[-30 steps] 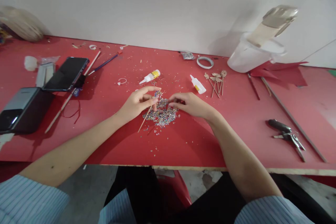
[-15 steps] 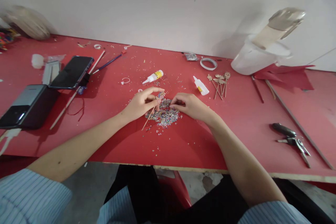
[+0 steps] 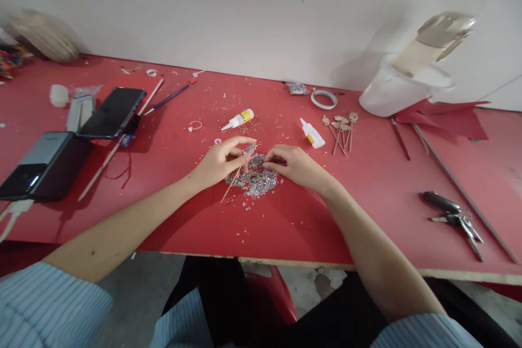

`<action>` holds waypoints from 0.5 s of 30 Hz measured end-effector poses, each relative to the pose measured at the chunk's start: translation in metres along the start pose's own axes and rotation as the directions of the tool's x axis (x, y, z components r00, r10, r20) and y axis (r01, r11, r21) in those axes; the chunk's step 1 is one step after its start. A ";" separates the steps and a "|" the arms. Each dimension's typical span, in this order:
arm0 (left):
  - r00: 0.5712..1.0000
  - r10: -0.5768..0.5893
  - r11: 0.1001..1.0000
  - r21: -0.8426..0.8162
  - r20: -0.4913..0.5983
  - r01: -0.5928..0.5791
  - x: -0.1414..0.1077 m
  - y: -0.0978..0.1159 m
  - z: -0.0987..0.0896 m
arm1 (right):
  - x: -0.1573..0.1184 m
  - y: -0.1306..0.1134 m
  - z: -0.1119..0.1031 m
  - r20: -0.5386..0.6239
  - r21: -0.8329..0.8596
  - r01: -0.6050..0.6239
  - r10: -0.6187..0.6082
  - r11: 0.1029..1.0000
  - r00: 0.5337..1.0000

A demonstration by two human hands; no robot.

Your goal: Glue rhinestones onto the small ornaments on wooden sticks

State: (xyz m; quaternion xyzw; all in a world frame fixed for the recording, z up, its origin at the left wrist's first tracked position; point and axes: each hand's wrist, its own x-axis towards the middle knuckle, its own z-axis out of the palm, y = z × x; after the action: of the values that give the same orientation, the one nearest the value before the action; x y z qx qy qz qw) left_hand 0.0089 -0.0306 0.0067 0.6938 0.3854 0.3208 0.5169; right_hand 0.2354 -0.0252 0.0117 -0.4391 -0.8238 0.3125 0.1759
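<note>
My left hand (image 3: 223,162) pinches a thin wooden stick (image 3: 230,185) whose top end carries a small piece covered in shiny rhinestones (image 3: 250,148). Beneath both hands spreads a pile of loose, glittering rhinestones (image 3: 258,180) on the red tabletop. At the pile's right edge my right hand (image 3: 294,164) has its thumb and forefinger closed together; whatever lies between the tips is too small to make out. Two glue bottles lie behind the hands: one glue bottle with a yellow label (image 3: 241,119) and another glue bottle (image 3: 312,134) to the right.
Several sticks with wooden cutout tops (image 3: 341,129) lie right of the bottles, near a tape roll (image 3: 324,99). A white bucket (image 3: 379,92) stands at the back right. Keys (image 3: 459,220) and a long rod (image 3: 465,193) lie right; a phone (image 3: 112,112) and a paintbrush (image 3: 170,96) lie left.
Both hands stay almost in place over the rhinestones. The right fingertips have shifted very slightly left, and the left fingers have moved a little around the stick's decorated end.
</note>
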 end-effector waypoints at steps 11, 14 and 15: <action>1.000 0.001 1.000 0.002 0.005 -0.002 0.000 -0.001 0.000 | 0.000 -0.002 -0.001 0.015 -0.015 0.001 -0.001 1.000 1.000; 1.000 -0.007 1.000 0.003 0.003 0.007 0.000 -0.001 0.000 | 0.000 -0.001 -0.001 0.019 -0.020 0.002 -0.001 1.000 1.000; 1.000 -0.008 1.000 0.007 0.002 0.008 0.000 -0.001 0.000 | 0.000 0.000 -0.001 0.020 -0.020 0.005 -0.004 1.000 1.000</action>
State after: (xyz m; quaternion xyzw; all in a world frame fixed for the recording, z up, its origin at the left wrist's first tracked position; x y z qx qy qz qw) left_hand 0.0084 -0.0307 0.0061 0.6942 0.3889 0.3167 0.5163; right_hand 0.2356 -0.0252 0.0123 -0.4358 -0.8295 0.3083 0.1640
